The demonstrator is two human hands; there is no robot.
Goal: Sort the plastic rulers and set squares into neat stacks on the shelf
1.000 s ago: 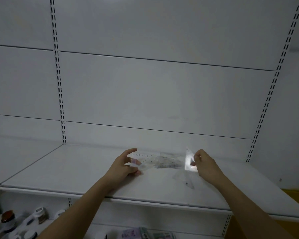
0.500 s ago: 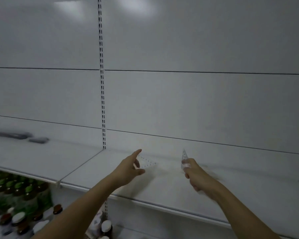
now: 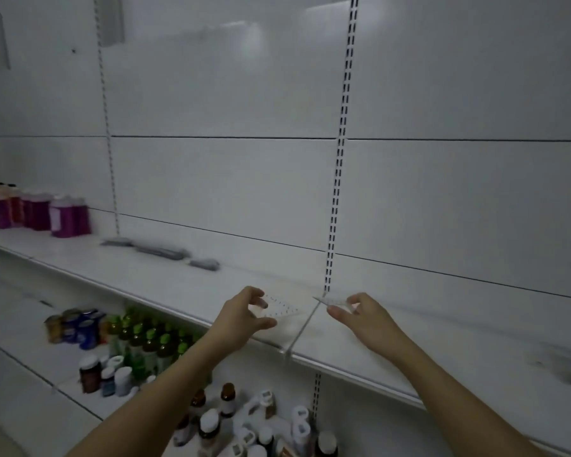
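Dim white panelled back wall [image 3: 211, 179], slotted uprights [image 3: 338, 179], soft ceiling-light glare [image 3: 244, 37] up top

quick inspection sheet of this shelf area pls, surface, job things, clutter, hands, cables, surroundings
surface: white shelf, dim light, seam between two boards near the hands
job's things: clear set square in the left hand; thin clear plastic piece at the right hand, type unclear; three blurred grey piles further left on the shelf
clutter: purple containers at far left of the shelf
hands: left hand pinching the set square; right hand holding the clear piece at its fingertips
cables: nothing seen
surroundings: white back panels with slotted upright; bottles on the lower shelf
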